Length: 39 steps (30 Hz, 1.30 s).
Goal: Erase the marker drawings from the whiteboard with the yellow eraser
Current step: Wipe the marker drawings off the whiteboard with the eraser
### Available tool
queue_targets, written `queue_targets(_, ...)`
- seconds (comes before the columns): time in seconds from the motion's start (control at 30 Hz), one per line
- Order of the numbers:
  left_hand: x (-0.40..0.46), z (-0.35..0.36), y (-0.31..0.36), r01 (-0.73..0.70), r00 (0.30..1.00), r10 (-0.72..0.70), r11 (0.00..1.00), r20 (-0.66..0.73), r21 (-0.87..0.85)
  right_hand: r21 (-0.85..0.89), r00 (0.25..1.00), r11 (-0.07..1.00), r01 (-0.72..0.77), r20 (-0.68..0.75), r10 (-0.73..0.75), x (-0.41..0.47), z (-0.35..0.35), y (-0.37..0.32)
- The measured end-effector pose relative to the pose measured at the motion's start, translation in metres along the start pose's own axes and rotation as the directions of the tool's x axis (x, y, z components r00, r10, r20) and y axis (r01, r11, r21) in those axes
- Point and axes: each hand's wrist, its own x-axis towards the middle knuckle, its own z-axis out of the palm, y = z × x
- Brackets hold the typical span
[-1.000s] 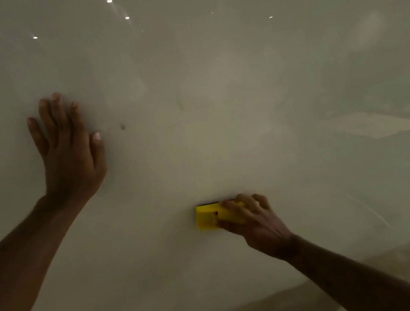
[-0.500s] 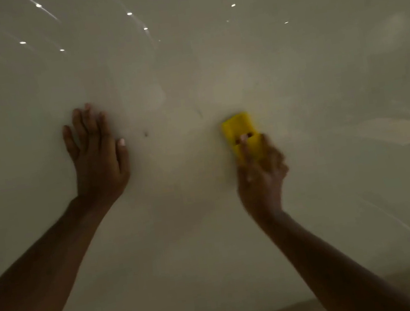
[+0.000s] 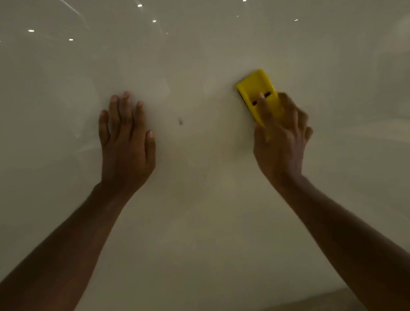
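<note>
- Eraser: yellow eraser (image 3: 258,94) lies flat against the whiteboard (image 3: 210,234), right of frame centre, long axis near upright with the top leaning slightly left.
- Remaining mark: one small dark speck (image 3: 180,121) shows at frame centre, left of the eraser and slightly lower; no other drawing is discernible in the dim light.
- Nearness: speck sits between the two hands, somewhat closer to the left one; judged, a short leftward sweep of the eraser covers it.
- Grip: right hand (image 3: 280,141) is closed around the eraser's lower half, one finger laid up its back.
- Support: left hand (image 3: 125,146) rests flat on the board, fingers extended, holding nothing.
</note>
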Motion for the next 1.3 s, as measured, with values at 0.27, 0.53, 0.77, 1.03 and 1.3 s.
queue_targets(0.27, -0.003, 0.004, -0.002, 0.001, 0.999, -0.003, 0.999, -0.039, -0.036, 0.139, 0.516, 0.614, 0.777, 0.418, -0.748, -0.099, 0.017, 0.009)
queue_targets(0.53, 0.01, 0.003, -0.019, 0.047, 0.994, -0.051, 0.998, -0.099, -0.045, -0.008, 0.996, 0.996, 0.09, 0.023, -0.09, 0.015, 0.01, -0.042)
queue_targets(0.77, 0.02, -0.008, -0.054, 0.114, 0.985, -0.116, 0.993, -0.129, -0.019, 0.094, 0.522, 0.585, 0.806, 0.355, -0.776, -0.05, 0.031, -0.042)
queue_targets(1.03, 0.029, -0.018, -0.096, 0.136, 0.981, -0.131, 0.99, -0.141, 0.024, 0.016, 0.993, 0.997, -0.078, -0.084, 0.079, 0.072, 0.008, -0.044)
queue_targets(1.3, 0.027, -0.032, -0.132, 0.168, 0.982, -0.162, 0.984, -0.097, 0.061, 0.08, 0.575, 0.628, 0.774, 0.326, -0.75, -0.05, 0.039, -0.063)
